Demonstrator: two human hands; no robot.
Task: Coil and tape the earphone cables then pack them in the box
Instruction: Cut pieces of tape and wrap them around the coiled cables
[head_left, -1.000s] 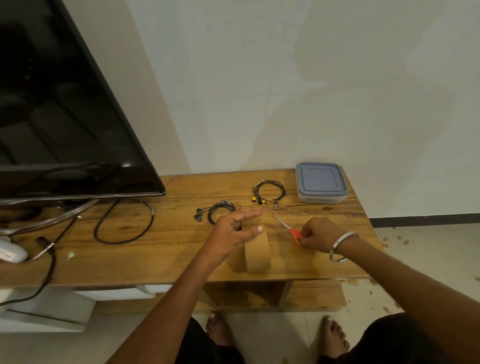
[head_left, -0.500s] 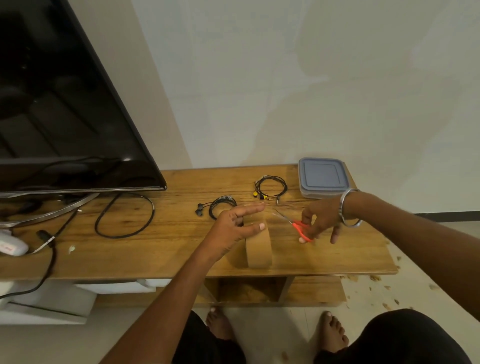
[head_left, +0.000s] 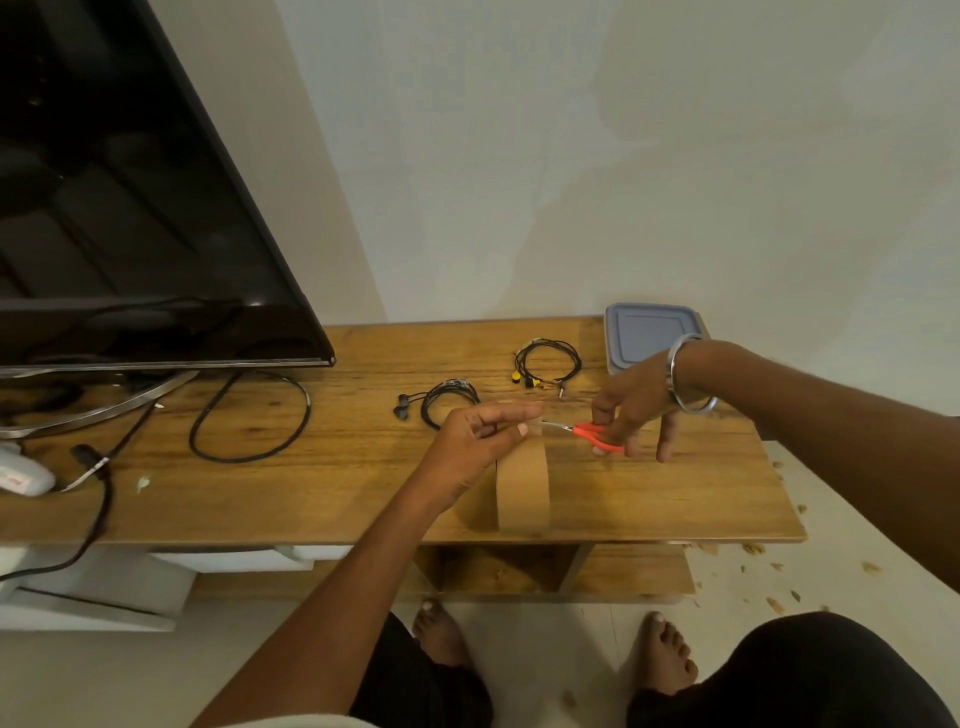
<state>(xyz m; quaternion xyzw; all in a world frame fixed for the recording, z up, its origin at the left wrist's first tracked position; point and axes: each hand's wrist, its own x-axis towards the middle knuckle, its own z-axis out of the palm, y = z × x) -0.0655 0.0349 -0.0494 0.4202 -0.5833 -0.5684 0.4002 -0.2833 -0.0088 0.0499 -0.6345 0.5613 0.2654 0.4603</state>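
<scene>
The right hand (head_left: 631, 410) grips red scissors (head_left: 589, 432), blades pointing at the left hand (head_left: 480, 441), whose fingers pinch tape from the roll (head_left: 522, 488). Two coiled earphones (head_left: 449, 402) (head_left: 545, 364) lie on the worktop (head_left: 337, 467) near the lidded box (head_left: 649, 332).

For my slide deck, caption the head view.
Left hand pulls brown tape; right hand brings red-handled scissors beside two coiled earphones.

Home living room: television (head_left: 130, 197) on wooden TV stand (head_left: 332, 467).
</scene>
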